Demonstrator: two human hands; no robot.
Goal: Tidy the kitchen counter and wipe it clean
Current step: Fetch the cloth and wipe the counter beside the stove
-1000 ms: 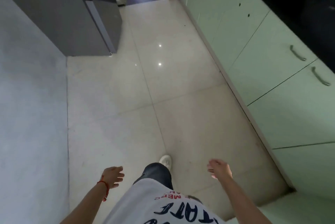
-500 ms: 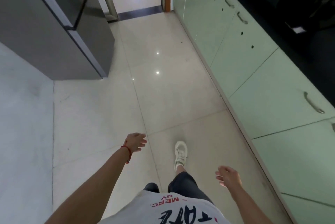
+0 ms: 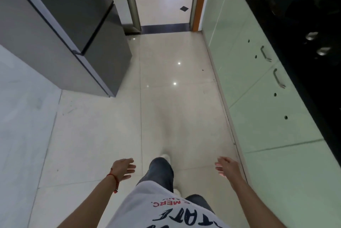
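The dark kitchen counter (image 3: pixel 311 30) runs along the right edge above pale green cabinets (image 3: pixel 267 109); only dim shapes and a few glints show on its black top. My left hand (image 3: pixel 123 168), a red thread round its wrist, hangs over the floor with relaxed fingers and holds nothing. My right hand (image 3: pixel 226 166) hangs the same way, fingers loose and empty, close to the base of the cabinets. Both hands are well below and left of the counter top.
A tall grey fridge (image 3: pixel 73 30) stands at the left against a white wall (image 3: pixel 22 117). Glossy cream floor tiles (image 3: pixel 166 107) lead to a doorway (image 3: pixel 164 2) at the far end. The cabinet doors and drawers carry metal handles (image 3: pixel 278 78).
I have walked forward along the aisle; the fridge and doorway are nearer. My left hand swung forward and has come back beside my leg, while my right hand stays low.
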